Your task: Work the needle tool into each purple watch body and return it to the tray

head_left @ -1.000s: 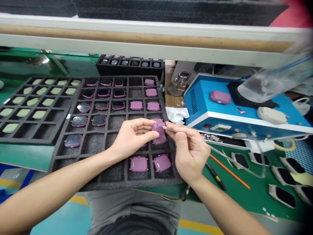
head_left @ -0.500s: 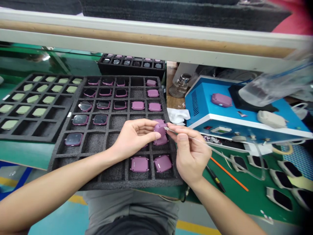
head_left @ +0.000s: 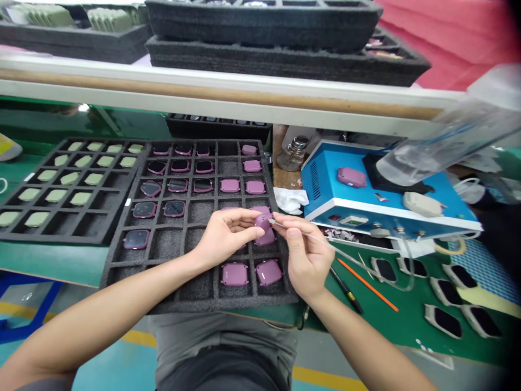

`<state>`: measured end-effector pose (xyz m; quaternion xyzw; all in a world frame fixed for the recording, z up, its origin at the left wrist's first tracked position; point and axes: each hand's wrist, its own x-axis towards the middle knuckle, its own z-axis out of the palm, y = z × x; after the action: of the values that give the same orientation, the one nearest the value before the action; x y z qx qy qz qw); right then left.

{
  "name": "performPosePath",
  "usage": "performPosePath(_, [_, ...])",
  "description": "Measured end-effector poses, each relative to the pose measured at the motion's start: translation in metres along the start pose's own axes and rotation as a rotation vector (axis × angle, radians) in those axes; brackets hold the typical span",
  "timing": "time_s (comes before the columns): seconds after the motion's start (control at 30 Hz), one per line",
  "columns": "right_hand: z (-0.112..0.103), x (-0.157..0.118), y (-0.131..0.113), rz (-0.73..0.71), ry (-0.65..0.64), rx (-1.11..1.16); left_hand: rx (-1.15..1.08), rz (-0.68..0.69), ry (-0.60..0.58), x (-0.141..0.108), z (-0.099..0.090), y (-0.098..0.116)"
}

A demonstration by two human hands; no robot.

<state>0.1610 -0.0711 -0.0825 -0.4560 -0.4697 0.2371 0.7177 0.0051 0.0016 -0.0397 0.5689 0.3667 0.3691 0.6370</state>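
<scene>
My left hand (head_left: 223,237) pinches a small purple watch case (head_left: 262,220) above the right side of a black foam tray (head_left: 165,283). In my right hand (head_left: 310,251) is a thin tool with a clear tube (head_left: 350,251) trailing off it; its tip touches the right edge of the held case. Beneath the hands, the tray's compartments hold purple cases, such as one at the front (head_left: 235,274), and dark-screened watches (head_left: 136,239) at the left.
Left of the tray lies another foam tray (head_left: 91,237) with pale green cases. A blue machine (head_left: 325,187) stands at the right, near a glass bottle (head_left: 293,153). An orange stick (head_left: 368,284), a black pen (head_left: 347,290) and several watches lie front right. A shelf edge (head_left: 228,103) crosses above.
The view has tilted up, bringing more of the upper shelf's trays into sight. Both hands keep their hold, and the held case has turned slightly.
</scene>
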Motion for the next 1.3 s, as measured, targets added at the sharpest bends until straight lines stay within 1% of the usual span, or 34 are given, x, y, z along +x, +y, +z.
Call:
performPosePath(0.4, [0.0012, 0.0014, -0.0032, 0.047, 0.014, 0.015, 0.044, 0.004, -0.031, 0.0022, -0.0005, 0.0004])
performPosePath(0.63, [-0.0004, 0.0014, -0.0016, 0.052, 0.009, 0.013, 0.045, 0.003, -0.019, 0.0029, -0.0001, 0.0018])
performPosePath(0.9, [0.0007, 0.0063, -0.0024, 0.037, -0.022, 0.017, 0.029, -0.056, 0.015, 0.0042, -0.0014, 0.0073])
performPosePath(1.07, [0.0029, 0.01, -0.0048, 0.001, -0.019, 0.041, 0.013, -0.052, 0.007, 0.0053, -0.0028, 0.0094])
performPosePath(1.3, [0.003, 0.0084, -0.0032, 0.03, -0.024, 0.069, 0.012, -0.039, 0.011, 0.0051, -0.0038, 0.0083])
